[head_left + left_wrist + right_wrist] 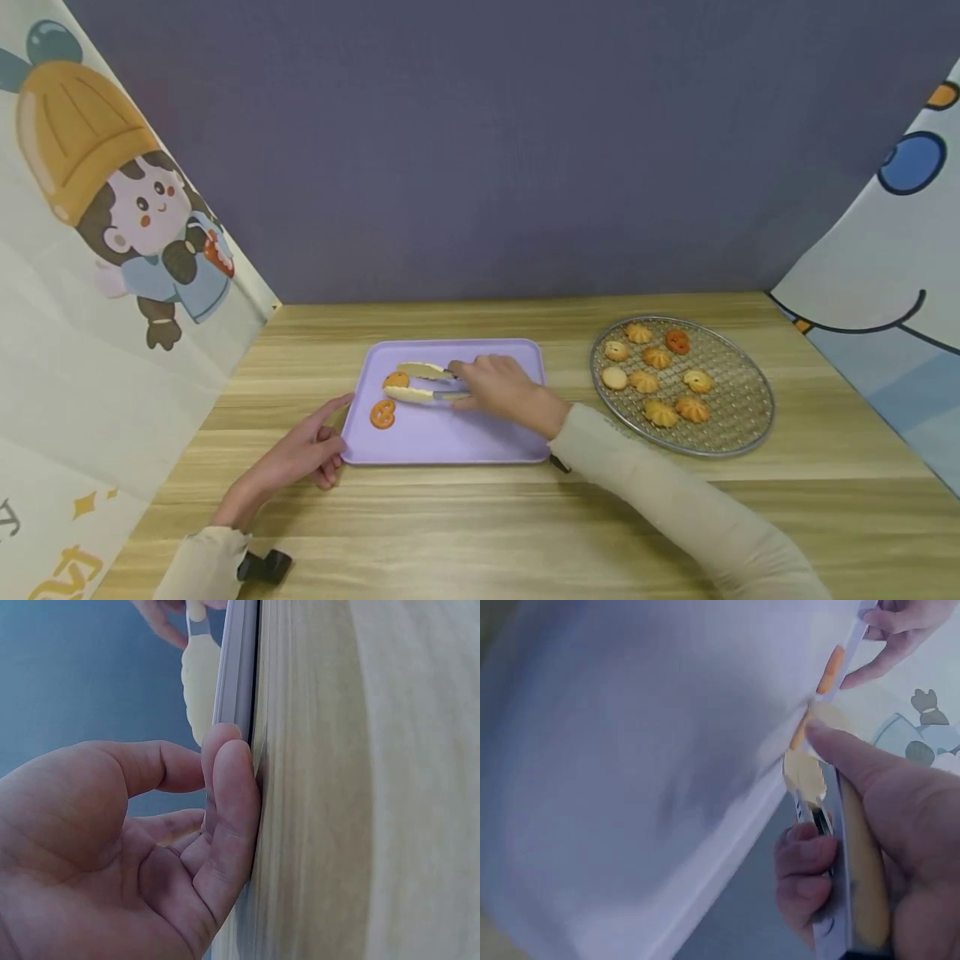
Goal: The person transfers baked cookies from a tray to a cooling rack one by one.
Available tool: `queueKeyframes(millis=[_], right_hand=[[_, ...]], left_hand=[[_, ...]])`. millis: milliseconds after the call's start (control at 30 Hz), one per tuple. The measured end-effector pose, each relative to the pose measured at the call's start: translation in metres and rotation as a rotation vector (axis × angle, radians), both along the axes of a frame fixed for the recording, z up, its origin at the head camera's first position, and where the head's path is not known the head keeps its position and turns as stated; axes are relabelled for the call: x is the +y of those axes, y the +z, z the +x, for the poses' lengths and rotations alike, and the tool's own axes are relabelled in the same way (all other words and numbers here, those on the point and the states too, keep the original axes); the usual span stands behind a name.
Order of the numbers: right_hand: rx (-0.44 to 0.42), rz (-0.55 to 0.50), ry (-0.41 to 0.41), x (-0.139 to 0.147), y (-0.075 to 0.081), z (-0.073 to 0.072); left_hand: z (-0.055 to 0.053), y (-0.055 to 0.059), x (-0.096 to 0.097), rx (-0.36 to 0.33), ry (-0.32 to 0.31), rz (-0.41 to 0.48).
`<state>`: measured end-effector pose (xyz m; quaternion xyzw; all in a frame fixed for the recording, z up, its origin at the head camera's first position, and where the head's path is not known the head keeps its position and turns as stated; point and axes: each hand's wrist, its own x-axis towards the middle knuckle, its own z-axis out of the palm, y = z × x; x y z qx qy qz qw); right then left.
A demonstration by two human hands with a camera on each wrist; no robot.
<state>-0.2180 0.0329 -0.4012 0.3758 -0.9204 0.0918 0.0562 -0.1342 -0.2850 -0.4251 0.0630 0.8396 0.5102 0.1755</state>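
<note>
My right hand [501, 390] grips a pair of tongs [411, 395] with cream scalloped tips and metal arms, over the purple tray [465, 442]. Between the tips lies a round golden cookie [395, 379], partly covered by the lower tip. Just in front of it on the tray sits a pretzel-shaped cookie [382, 414]. My left hand [303, 450] holds the tray at its front left corner, index finger stretched along the left rim. In the left wrist view, the thumb and curled fingers [236, 795] meet right at the tray's edge.
A round wire rack [738, 417] stands to the right, bearing several piped cookies [661, 413] and one darker pretzel-shaped cookie [677, 341]. Behind the wooden table [465, 533] rises a dark partition [480, 167]. Printed sheets flank both sides.
</note>
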Motion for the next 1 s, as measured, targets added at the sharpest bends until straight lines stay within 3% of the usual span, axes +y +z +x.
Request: queueKeyframes(millis=[100, 200, 433, 667, 1000], right_hand=[[-0.048, 0.009, -0.014, -0.001, -0.002, 0.001], [-0.038, 0.016, -0.018, 0.0, -0.001, 0.001], [0.056, 0.05, -0.009, 0.009, 0.008, 0.007], [0.161, 0.006, 0.003, 0.024, 0.027, 0.012], [0.093, -0.051, 0.018, 0.058, 0.031, 0.023]], left_hand=[[0.0, 0.0, 0.001, -0.001, -0.003, 0.007], [-0.001, 0.0, 0.002, -0.001, -0.005, 0.019], [0.001, 0.0, 0.002, 0.003, -0.008, 0.017], [0.001, 0.002, 0.002, 0.005, 0.001, 0.009], [0.0, 0.001, 0.001, 0.007, -0.001, 0.01]])
